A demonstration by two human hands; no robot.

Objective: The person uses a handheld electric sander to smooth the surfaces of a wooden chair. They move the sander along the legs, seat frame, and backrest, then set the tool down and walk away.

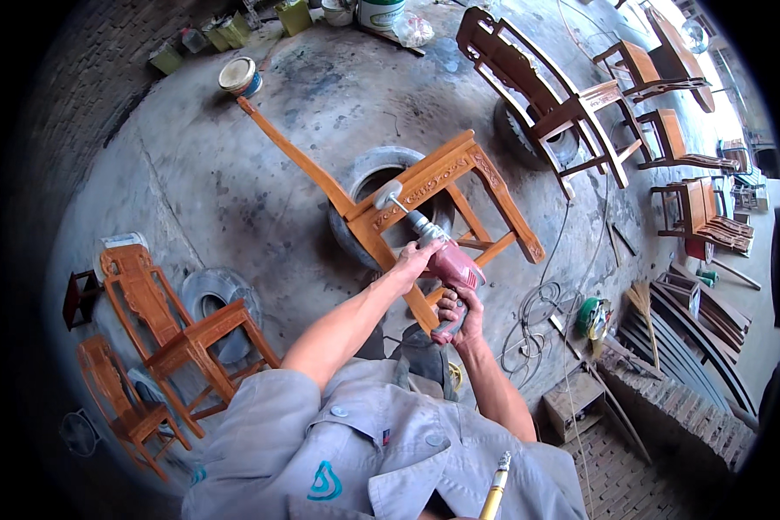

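Note:
Both my hands are closed on a red power tool (453, 267) with a round sanding disc (388, 194) at its front end. My left hand (416, 263) wraps around the front of its body, by the silver neck. Around the rear handle curls my right hand (461, 314). The disc is at the carved seat rail of an orange-brown wooden chair (438, 176); whether it touches the wood I cannot tell. This chair lies tipped over, its long back post reaching to the far left. A black tyre (348, 173) is underneath it.
Wooden chairs stand at left (201, 334), and a darker chair (572, 113) leans on another tyre (504, 130) at far right. A white-and-blue bucket (250, 84) is beyond the back post. Coiled cable (533, 325) lies on the floor at right, near a wooden box (575, 407).

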